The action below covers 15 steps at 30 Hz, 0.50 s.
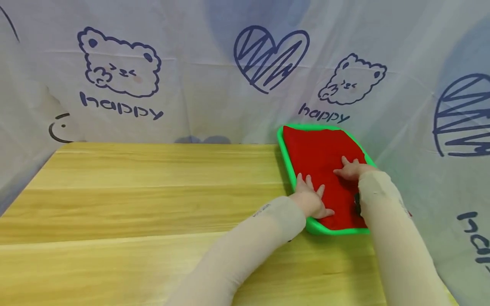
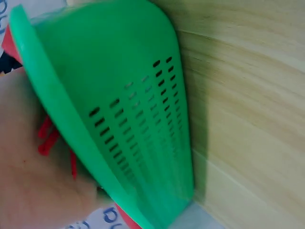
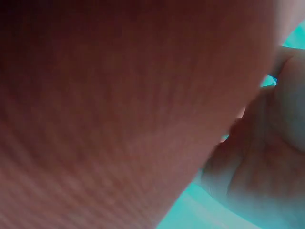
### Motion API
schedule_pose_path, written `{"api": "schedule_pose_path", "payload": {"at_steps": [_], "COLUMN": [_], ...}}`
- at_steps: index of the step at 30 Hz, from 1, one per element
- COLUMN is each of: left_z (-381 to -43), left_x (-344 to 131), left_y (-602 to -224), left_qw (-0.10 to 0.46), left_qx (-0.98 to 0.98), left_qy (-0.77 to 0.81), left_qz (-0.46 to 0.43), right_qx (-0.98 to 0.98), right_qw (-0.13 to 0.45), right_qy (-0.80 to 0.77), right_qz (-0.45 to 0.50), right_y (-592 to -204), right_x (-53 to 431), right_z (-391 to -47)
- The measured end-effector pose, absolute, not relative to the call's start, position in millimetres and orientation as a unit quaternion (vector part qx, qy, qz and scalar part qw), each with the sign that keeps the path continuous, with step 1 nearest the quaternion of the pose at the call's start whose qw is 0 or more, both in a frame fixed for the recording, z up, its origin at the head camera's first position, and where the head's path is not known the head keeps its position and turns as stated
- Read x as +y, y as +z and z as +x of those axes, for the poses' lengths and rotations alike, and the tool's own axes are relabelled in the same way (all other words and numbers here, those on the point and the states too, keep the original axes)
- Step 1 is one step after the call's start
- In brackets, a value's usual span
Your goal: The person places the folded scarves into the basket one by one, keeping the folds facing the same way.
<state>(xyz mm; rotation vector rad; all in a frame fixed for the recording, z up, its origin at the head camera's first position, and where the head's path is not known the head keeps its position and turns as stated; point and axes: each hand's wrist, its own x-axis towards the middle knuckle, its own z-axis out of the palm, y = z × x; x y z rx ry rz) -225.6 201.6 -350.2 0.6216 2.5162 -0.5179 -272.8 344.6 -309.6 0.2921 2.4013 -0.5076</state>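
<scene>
A red cloth (image 1: pixel 317 153) lies spread inside a green plastic basket (image 1: pixel 287 159), covering most of its inside. My left hand (image 1: pixel 311 199) rests at the basket's near left rim with its fingers spread over the cloth. The left wrist view shows the basket's slotted side wall (image 2: pixel 138 95) close beside that hand. Farther in, toward the right rim, my right hand (image 1: pixel 351 171) reaches over the cloth, fingers extended and apart. A blurred brownish surface fills most of the right wrist view, with part of the right hand (image 3: pixel 262 162) at its right side.
The basket stands at the far right of a wooden table (image 1: pixel 153 191). A white curtain printed with bears and hearts (image 1: pixel 206 85) hangs behind the table and along its right side, close to the basket.
</scene>
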Motion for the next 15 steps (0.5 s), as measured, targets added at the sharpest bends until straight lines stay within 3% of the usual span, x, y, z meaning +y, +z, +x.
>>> {"api": "schedule_pose_path", "payload": {"at_steps": [3, 7, 11, 15], "left_z": [-225.1, -233.0, -251.6, -274.7], "left_x": [187.7, 165.2, 145.0, 120.5], "left_y": [-336.8, -327.5, -328.9, -337.0], "left_qw": [0.226, 0.147, 0.075, 0.047], "left_qx": [0.931, 0.944, 0.957, 0.967], "left_qy": [-0.147, -0.071, -0.013, 0.04], "left_qz": [0.247, 0.286, 0.279, 0.245], "right_qx": [0.929, 0.951, 0.978, 0.991], "right_qw": [0.307, 0.255, 0.164, 0.081], "right_qy": [-0.177, -0.143, -0.085, -0.061], "right_qz": [0.105, 0.096, 0.1, 0.084], "right_y": [-307.1, -302.6, -304.1, -308.8], "right_x": [342.9, 341.9, 334.7, 319.7], "right_z": [-275.2, -276.3, -279.3, -286.3]}}
